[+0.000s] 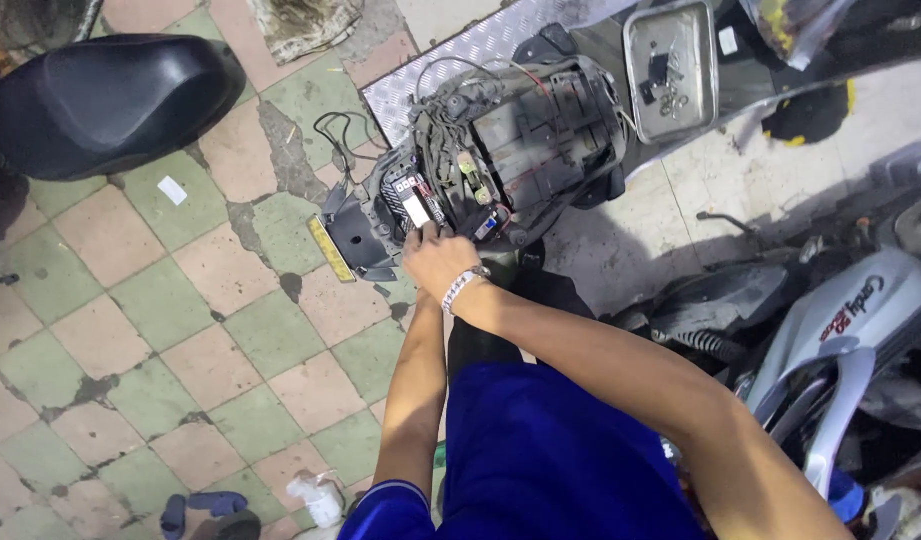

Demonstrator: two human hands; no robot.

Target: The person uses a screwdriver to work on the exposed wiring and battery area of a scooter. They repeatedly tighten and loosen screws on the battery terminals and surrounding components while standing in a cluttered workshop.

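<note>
right hand (435,258) fingers down on black module (412,198) in scooter rear (520,130), grip unclear — left hand hidden beneath it

The tiled floor (130,330) carries a black seat (100,100) far left of the hands. A white bottle (318,498) lies below them, a rag (305,22) above.

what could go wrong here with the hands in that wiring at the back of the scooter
The right hand reaches into tangled wires at the opened scooter tail; a tug could loosen a connector. Its metal bracelet might snag or touch bare contacts. The metal tray of small parts sits on the scooter's edge and could be knocked off.
</note>
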